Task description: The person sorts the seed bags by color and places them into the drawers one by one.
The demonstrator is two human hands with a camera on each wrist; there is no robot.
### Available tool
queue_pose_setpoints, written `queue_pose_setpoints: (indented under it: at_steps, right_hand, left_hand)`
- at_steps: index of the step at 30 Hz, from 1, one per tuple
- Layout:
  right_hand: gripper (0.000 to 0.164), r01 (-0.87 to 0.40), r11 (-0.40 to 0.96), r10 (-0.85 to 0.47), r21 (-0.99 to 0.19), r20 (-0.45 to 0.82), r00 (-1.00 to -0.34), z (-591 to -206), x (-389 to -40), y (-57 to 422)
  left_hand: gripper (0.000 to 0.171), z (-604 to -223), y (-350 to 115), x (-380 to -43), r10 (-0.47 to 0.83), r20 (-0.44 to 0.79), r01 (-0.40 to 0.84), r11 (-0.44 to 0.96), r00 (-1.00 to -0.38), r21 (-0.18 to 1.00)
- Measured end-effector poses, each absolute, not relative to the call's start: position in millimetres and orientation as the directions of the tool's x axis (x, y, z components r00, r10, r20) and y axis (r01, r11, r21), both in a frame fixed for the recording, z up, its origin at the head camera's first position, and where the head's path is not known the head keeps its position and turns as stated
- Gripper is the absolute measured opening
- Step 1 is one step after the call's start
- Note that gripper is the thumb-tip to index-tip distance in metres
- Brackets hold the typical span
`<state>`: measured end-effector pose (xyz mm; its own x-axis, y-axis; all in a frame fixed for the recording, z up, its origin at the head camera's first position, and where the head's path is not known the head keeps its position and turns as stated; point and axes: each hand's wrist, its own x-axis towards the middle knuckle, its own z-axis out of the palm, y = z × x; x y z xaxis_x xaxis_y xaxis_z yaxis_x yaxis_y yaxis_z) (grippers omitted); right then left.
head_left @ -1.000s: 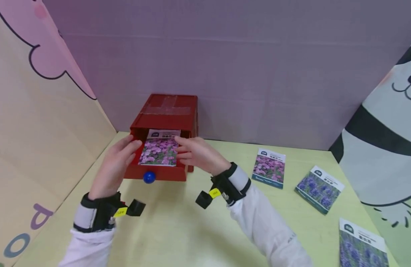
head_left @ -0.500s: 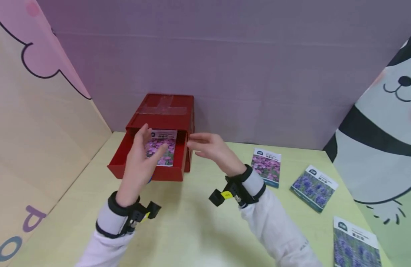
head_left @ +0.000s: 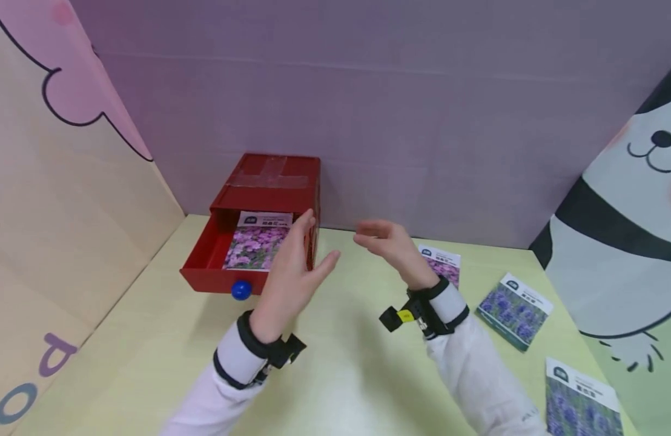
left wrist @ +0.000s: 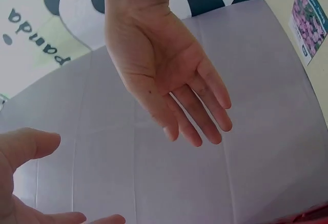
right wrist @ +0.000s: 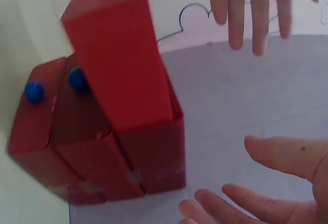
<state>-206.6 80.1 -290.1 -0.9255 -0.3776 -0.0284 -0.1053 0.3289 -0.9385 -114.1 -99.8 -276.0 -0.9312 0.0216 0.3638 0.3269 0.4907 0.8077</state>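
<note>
Both hands have swung rightward off the drawer — a second ago they were over it, and our right grip was at the packet inside. That grip now hangs over the surface well to the right of the drawer, fingers loosely extended, holding nothing. Our left grip is empty too, fingers straight and thumb spread; it blocks our head view of the drawer's right front corner, but the right wrist view shows it apart from the red box.

Meanwhile the pink-flowered packet stays face up in the pulled-out drawer, its lower end hidden behind the front wall — so we judge it let go and set in place. Two lower drawers sit pushed in. Farther right lie another pink packet, partly hidden by our right arm, and two purple packets.
</note>
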Motion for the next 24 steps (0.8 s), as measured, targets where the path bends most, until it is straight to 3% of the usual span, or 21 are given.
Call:
queue_pose_setpoints:
  at_steps: [13, 24]
  right_hand:
    - [0.05, -0.043, 0.45, -0.215, -0.892, -0.061, -0.975, -318, -219, 126]
    - [0.051, 0.044, 0.53, -0.106, -0.847, -0.117, -0.987, -339, -226, 158]
  left_hand:
    - [0.068, -305, -56, -130, 0.131, 0.355, 0.352, 0.638, -0.926, 0.684]
    - [0.06, -336, -40, -161, 0.277, 0.236, 0.363, 0.726, -0.932, 0.584]
